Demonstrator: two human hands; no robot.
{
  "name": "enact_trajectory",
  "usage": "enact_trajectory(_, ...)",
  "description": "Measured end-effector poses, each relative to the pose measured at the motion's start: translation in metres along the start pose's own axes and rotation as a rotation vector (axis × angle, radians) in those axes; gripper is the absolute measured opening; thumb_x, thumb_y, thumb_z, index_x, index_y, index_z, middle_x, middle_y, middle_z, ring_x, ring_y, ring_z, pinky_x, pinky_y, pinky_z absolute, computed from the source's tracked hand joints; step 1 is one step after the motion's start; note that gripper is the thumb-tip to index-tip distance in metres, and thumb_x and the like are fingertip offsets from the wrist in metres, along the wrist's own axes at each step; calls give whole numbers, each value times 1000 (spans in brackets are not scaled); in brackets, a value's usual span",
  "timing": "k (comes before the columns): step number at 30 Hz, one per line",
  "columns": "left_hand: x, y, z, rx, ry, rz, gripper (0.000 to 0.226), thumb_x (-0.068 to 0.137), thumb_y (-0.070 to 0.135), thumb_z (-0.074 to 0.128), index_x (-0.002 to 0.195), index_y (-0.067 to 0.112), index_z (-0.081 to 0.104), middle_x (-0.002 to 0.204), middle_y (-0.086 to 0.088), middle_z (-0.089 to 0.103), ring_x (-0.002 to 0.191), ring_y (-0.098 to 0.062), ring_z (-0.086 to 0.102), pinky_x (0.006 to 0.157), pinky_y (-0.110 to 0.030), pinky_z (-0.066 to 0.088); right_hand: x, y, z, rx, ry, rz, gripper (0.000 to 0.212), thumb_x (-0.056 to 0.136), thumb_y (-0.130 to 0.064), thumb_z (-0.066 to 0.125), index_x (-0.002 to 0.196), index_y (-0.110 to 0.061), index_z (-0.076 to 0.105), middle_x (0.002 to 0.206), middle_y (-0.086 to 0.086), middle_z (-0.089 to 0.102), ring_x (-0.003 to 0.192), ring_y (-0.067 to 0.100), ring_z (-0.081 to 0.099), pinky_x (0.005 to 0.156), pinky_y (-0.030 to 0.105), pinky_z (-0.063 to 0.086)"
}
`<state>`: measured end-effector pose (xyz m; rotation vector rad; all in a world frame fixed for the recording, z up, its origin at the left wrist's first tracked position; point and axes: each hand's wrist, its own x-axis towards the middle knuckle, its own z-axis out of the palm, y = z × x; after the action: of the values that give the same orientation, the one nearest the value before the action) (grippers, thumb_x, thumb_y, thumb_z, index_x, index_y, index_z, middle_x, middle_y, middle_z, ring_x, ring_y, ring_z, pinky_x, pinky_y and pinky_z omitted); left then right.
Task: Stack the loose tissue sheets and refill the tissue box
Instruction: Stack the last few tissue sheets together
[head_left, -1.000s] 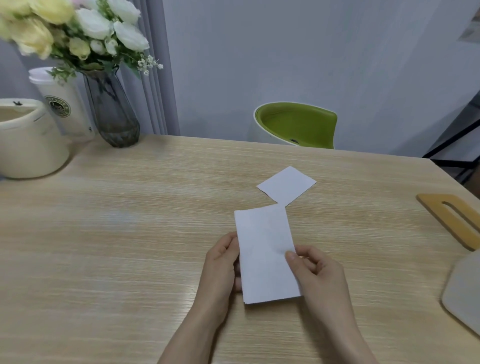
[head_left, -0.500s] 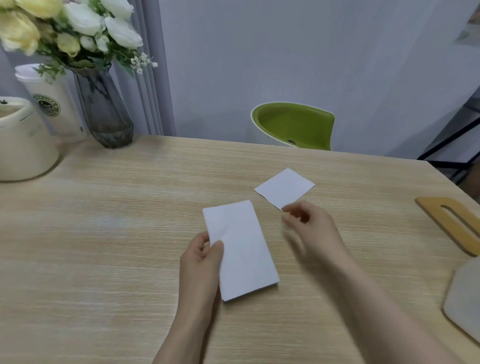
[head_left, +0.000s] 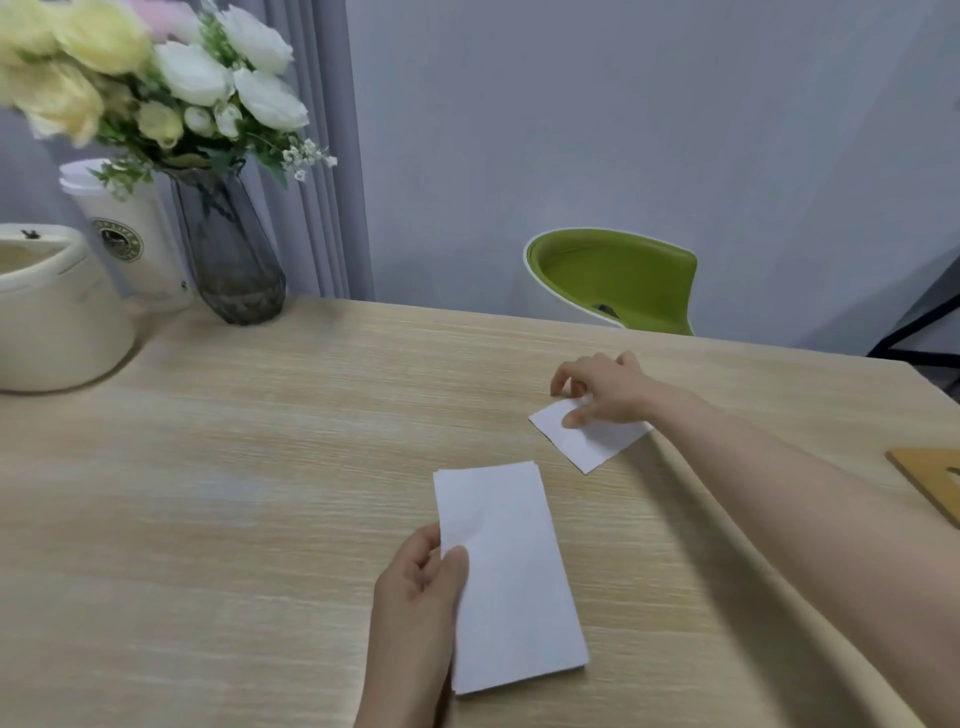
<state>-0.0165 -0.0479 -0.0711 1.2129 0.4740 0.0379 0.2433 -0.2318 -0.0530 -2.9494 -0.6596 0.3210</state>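
A white stack of folded tissue sheets lies on the wooden table near the front. My left hand pinches its left edge, thumb on top. Farther back and to the right lies a single folded tissue sheet. My right hand reaches over it and pinches its far edge with curled fingers. A cream tissue box with an open top stands at the far left of the table.
A glass vase of white and yellow flowers and a white cup stand at the back left. A wooden piece with a slot lies at the right edge. A green chair stands behind the table.
My right hand left the stack, reached back to the single sheet and took hold of it. My left hand kept the stack, which shifted left on the table.
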Motion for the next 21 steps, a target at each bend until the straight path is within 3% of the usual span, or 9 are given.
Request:
enact_trajectory(4,0,-1,0,20,-5,-4,20,94,-2,51,101,10,66,82,-10,76,73,-24,72,71,-37,52,-2,10,0,26,-41,108,31,72,-54,70,83,-33,50,91,-10,58,99,22,44,91,36,27)
enact_trajectory(9,-2,0,1,15,-10,-15,21,95,0,50,100,12,67,82,-10,76,68,-22,71,64,-33,51,-23,14,-6,97,-114,185,36,75,-52,69,65,-25,47,71,-7,55,83,23,46,81,38,33)
enact_trajectory(16,-6,1,2,23,-22,1,20,96,1,50,101,10,67,82,-8,76,67,-18,71,55,-27,50,-64,2,-16,266,-41,215,21,84,-22,63,65,-17,55,64,-4,52,65,16,48,57,27,31)
enact_trajectory(21,-5,-2,2,68,-3,23,20,95,3,51,101,13,67,81,-7,76,68,-19,70,62,-31,49,-108,-16,-10,560,155,227,17,86,-16,58,74,-7,65,70,2,57,66,14,49,60,29,32)
